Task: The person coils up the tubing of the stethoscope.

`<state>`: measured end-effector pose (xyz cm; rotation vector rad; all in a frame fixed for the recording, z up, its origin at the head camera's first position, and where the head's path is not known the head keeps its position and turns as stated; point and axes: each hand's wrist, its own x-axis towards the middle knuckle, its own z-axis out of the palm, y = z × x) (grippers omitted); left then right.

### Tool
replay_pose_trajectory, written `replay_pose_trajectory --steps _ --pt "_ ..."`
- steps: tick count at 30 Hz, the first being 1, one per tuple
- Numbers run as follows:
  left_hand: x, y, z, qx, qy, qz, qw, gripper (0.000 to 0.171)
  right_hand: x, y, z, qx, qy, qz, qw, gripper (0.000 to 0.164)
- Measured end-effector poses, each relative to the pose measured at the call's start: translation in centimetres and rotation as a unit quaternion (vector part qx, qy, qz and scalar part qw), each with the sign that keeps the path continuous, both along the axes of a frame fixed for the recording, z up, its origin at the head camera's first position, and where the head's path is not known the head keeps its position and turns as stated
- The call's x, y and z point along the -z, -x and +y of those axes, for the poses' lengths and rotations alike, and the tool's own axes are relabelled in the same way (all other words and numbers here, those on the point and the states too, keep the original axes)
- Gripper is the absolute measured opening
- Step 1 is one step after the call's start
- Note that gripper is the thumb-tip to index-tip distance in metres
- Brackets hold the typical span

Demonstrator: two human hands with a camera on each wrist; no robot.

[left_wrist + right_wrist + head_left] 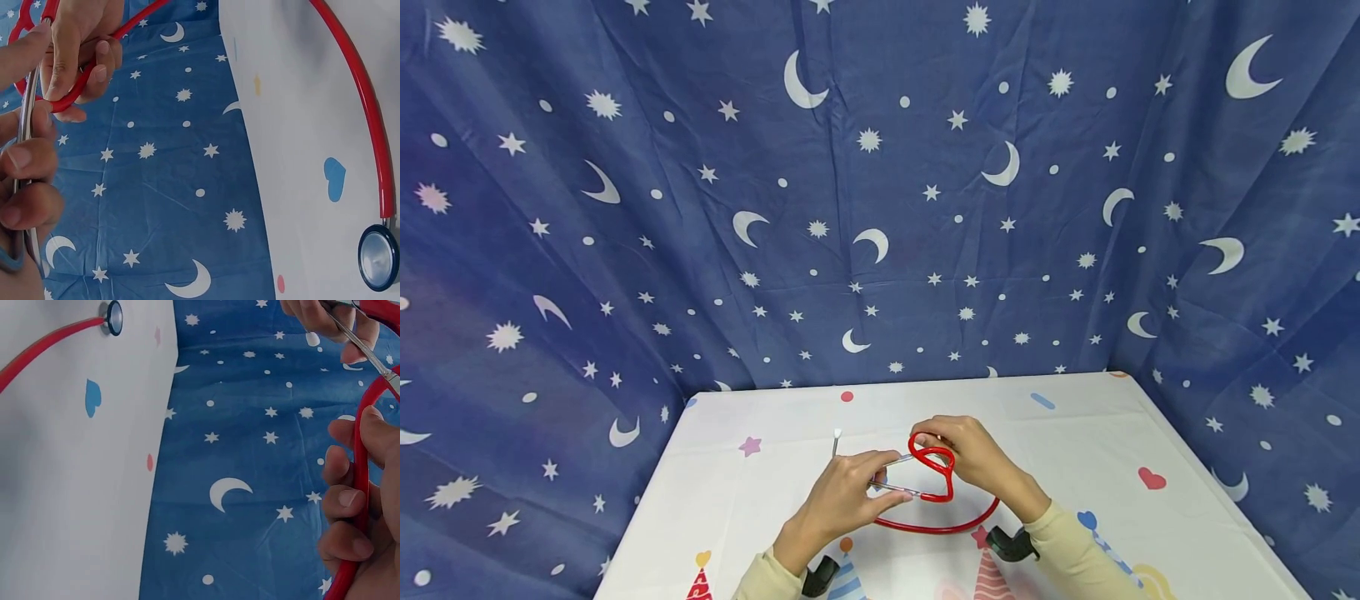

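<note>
A red stethoscope (936, 530) with metal ear tubes is held between both hands. The left hand (848, 487) grips the silver ear tubes (27, 115), and its fingers wrap them. One ear tube, with a pale eartip (837, 433), sticks up beyond this hand. In the right hand (967, 450), curled fingers hold the red tubing (360, 469) close to where it forks to the ear tubes. The loose tubing hangs in a curve below the hands. At its far end the round chestpiece (377, 256) shows over the tabletop in both wrist views.
A white cloth (1075, 467) printed with hearts, stars and party hats covers the table. Behind it and at the sides hangs a dark blue curtain (917, 333) with moons and stars. Black wrist-worn devices (1011, 544) sit on both wrists.
</note>
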<state>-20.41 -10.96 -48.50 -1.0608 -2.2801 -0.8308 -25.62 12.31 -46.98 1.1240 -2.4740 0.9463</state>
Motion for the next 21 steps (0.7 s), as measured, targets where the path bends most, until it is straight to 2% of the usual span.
replay_pose_trajectory --steps 4,8,12,14,21 --pt "0.1 0.0 0.1 -0.005 -0.023 -0.004 0.9997 0.046 0.4 -0.1 -0.1 0.016 -0.008 -0.007 1.0 0.015" --pt "0.2 0.2 0.3 -0.004 -0.043 -0.007 0.999 0.045 0.7 -0.5 -0.1 0.034 -0.011 -0.018 0.999 0.026" --pt "0.2 0.3 0.4 -0.007 -0.05 0.002 0.9987 0.044 1.4 -0.8 -0.2 0.051 -0.005 -0.024 0.998 0.014" --pt "0.1 0.3 0.3 -0.017 -0.054 0.001 0.9984 0.044 1.9 -0.9 -0.2 0.059 -0.004 -0.02 0.998 0.009" --pt "-0.4 0.4 -0.2 -0.082 -0.089 -0.018 0.9925 0.045 3.3 -1.7 -0.6 0.055 -0.027 0.014 0.998 0.012"
